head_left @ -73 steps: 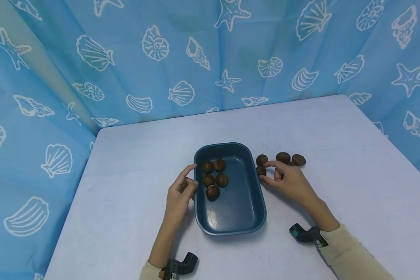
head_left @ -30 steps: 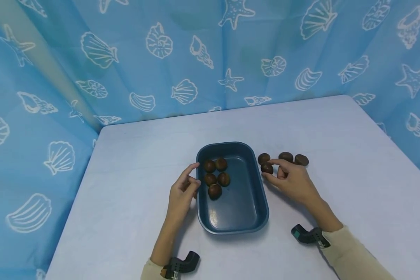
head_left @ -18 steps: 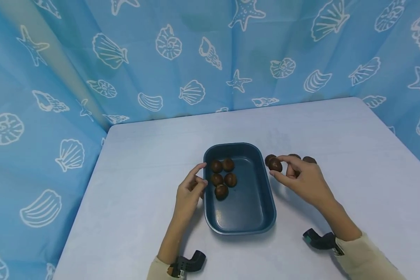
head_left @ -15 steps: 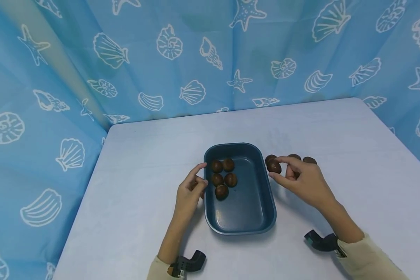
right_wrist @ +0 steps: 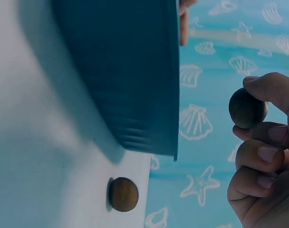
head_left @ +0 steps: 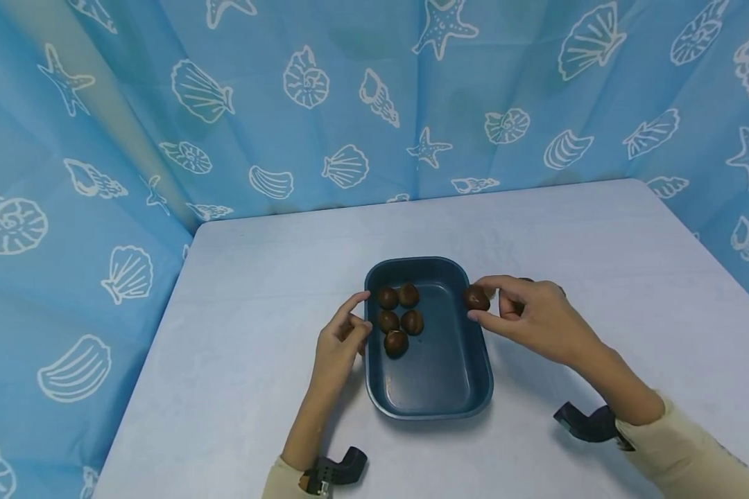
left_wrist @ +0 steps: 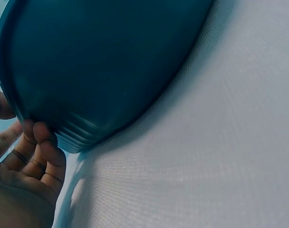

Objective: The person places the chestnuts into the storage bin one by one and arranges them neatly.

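Note:
Thumb and forefinger of my right hand (head_left: 539, 319) pinch a brown chestnut (head_left: 476, 298), which is level with the right rim of the dark blue tray (head_left: 429, 409) in the head view. The right wrist view shows this chestnut (right_wrist: 248, 108) raised off the table, with the other fingers curled. On the opposite side, my left hand (head_left: 337, 346) holds the tray's left rim; in the left wrist view its fingers (left_wrist: 51, 154) lie against the outer wall. Several chestnuts (head_left: 396, 343) sit in the left half of the tray.
One loose chestnut (right_wrist: 124, 194) lies on the white table beside the tray in the right wrist view. In the head view, the right hand mostly hides the loose chestnuts. A blue shell-patterned curtain (head_left: 324, 104) hangs behind the table (head_left: 256, 312).
My right hand has taken a chestnut from the table right of the tray, lifted it and brought it left to the tray's rim. My left hand has stayed at the tray's left side.

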`<state>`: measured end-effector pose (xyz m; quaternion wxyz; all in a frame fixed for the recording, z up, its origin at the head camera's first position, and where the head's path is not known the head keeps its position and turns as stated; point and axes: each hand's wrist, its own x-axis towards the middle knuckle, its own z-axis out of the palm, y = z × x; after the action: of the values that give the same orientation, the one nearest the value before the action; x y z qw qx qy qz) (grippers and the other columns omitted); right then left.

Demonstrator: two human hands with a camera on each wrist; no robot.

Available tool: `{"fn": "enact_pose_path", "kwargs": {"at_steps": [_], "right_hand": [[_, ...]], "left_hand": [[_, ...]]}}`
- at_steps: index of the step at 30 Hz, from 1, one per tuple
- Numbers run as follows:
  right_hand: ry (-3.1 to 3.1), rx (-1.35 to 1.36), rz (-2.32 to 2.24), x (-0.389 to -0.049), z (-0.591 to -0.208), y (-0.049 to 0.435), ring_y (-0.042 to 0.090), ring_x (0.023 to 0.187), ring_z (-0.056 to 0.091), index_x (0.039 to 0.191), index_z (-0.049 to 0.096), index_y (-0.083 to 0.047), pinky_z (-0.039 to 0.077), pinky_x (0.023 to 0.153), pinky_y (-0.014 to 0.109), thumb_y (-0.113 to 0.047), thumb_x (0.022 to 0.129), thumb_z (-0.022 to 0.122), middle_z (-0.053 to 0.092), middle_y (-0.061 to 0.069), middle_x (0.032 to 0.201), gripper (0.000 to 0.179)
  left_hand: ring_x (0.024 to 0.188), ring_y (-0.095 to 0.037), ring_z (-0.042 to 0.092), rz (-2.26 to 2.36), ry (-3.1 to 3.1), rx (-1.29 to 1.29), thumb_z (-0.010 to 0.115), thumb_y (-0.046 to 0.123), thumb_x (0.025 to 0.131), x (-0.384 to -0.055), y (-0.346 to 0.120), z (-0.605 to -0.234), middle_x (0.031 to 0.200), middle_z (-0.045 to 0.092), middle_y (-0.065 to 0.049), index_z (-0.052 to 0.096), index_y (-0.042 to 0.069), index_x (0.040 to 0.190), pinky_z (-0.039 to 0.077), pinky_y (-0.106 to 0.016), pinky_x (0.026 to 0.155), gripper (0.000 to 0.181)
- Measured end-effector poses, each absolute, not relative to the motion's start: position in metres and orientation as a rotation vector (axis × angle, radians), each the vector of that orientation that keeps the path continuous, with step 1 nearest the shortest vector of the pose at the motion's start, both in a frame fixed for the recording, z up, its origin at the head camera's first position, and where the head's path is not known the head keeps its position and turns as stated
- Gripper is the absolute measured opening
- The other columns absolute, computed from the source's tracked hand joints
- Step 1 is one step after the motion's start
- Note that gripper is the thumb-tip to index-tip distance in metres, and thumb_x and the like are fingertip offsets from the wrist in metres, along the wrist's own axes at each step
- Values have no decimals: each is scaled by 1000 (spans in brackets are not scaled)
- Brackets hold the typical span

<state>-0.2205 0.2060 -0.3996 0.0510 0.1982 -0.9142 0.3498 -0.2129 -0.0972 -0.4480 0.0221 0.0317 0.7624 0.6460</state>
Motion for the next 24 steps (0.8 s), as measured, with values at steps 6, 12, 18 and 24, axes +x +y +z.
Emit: {"fn": "enact_pose_path", "kwargs": {"at_steps": [6, 12, 18, 24], "right_hand": [[-2886, 748, 970, -224, -389, 193, 5, 50, 39, 119, 69, -17, 37, 48, 25, -35, 86, 79, 42, -14, 61, 39], [-2954, 898, 854, -231, -386, 180, 3, 48, 38, 123, 69, -14, 36, 47, 25, -38, 87, 77, 41, -15, 60, 43], [-3029, 952, 754, -238, -384, 166, 4, 48, 40, 122, 69, -15, 36, 47, 25, -39, 88, 76, 43, -14, 59, 43], [-3070, 1001, 681, -242, -390, 155, 4, 47, 37, 121, 69, -15, 31, 44, 23, -40, 88, 76, 41, -12, 56, 42]], "left_hand": [[67, -18, 54, 2004, 2356, 102, 55, 6, 96, -212, -98, -448, 89, 58, -25, 57, 16, 141, 50, -39, 65, 46], [67, -17, 54, 2006, 2354, 95, 55, 6, 96, -212, -99, -448, 90, 58, -26, 56, 14, 142, 49, -33, 64, 47], [67, -18, 54, 2032, 2325, 117, 55, 4, 96, -212, -101, -448, 87, 58, -20, 56, 13, 142, 48, -32, 64, 47], [68, -25, 54, 2045, 2323, 136, 55, 5, 96, -212, -100, -448, 86, 57, -19, 55, 12, 143, 48, -34, 63, 47]]}}
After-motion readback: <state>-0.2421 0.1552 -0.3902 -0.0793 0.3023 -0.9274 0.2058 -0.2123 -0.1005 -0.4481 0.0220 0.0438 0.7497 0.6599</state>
